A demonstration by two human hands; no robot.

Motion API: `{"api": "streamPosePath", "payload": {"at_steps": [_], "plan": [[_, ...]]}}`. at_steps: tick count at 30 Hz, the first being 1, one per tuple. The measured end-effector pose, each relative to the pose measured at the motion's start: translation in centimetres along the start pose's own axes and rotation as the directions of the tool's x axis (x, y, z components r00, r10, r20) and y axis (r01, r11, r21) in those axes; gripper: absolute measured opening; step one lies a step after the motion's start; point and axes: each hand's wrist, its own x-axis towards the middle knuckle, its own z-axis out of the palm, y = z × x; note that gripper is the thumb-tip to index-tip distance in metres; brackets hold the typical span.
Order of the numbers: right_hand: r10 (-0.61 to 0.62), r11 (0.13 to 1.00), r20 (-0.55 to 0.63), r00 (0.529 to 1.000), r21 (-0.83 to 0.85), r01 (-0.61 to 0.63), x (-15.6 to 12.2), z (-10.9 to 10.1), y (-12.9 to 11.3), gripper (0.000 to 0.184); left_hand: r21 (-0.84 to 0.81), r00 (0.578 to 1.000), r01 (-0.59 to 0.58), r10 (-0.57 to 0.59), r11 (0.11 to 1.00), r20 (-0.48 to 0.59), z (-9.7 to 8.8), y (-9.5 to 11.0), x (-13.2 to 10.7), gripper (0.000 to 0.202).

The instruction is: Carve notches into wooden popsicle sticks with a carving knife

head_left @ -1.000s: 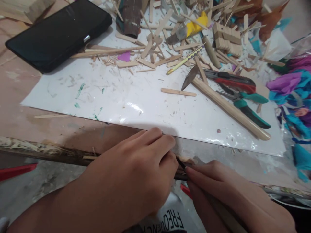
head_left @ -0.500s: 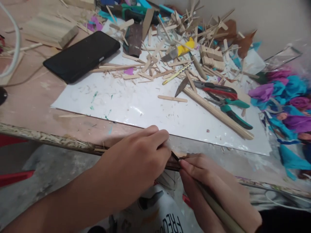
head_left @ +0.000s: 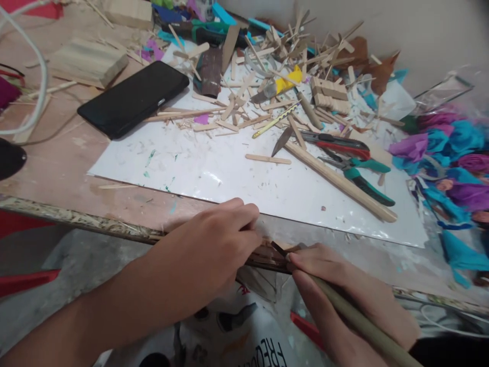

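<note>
The left hand (head_left: 214, 250) is curled up tight, with its fingers pressed together on the near edge of the brown wooden tabletop (head_left: 49, 153). What those fingers pinch is hidden under them. The right hand (head_left: 355, 288) is closed around a long tan round wooden stick (head_left: 367, 329), with its fingers lying flat along the stick near the front end. The stick runs from the near edge of the tabletop back toward the person, below the tabletop. A small thin dark piece (head_left: 278, 248) pokes out between the two hands, right at the near edge, but I cannot tell which hand holds it. The near edge of the tabletop looks rough and chipped. A big shiny white sheet (head_left: 191, 168) with little green marks lies in the middle of the tabletop. A flat black phone (head_left: 133, 99) lies at the sheet's far left corner. A messy heap of flat pale wooden craft sticks (head_left: 267, 76) covers the far side, and one lone flat craft stick (head_left: 267, 159) lies by itself on the sheet. Near the right edge are green-handled pliers (head_left: 362, 178), a red and black box cutter (head_left: 340, 142) and purple and blue paper flowers (head_left: 451, 153). A white wall (head_left: 420, 30) stands behind the tabletop, and the grey floor (head_left: 76, 265) shows below.
</note>
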Motion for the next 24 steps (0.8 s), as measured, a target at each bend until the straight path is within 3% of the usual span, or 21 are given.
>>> {"api": "streamPosePath", "payload": {"at_steps": [5, 10, 14, 20, 24], "plan": [[0.127, 0.99, -0.199, 0.972, 0.083, -0.113, -0.5, 1.0, -0.4, 0.031, 0.046, 0.999, -0.024, 0.023, 0.999, 0.031, -0.1, 0.1, 0.0, 0.028], [0.276, 0.941, -0.133, 0.952, 0.241, -0.239, -0.6, 0.3, 0.6, 0.021, -0.005, 1.0, -0.028, 0.028, 1.0, 0.004, 0.6, -0.4, -0.2, 0.029], [0.362, 0.891, -0.185, 0.914, 0.358, -0.28, -0.6, 0.7, 1.5, 0.004, -0.075, 1.0, 0.013, -0.012, 0.997, 0.013, 1.0, -1.2, 0.0, 0.031], [0.463, 0.772, -0.157, 0.872, 0.555, -0.31, -0.3, 0.9, 1.4, 0.03, -0.027, 1.0, 0.002, -0.001, 1.0, 0.024, 1.0, -1.8, 0.3, 0.023], [0.468, 0.803, -0.176, 0.866, 0.494, -0.333, 0.7, -1.0, 2.5, 0.037, -0.007, 0.999, 0.027, -0.027, 1.0, 0.023, 1.2, -1.8, 0.3, 0.024]]}}
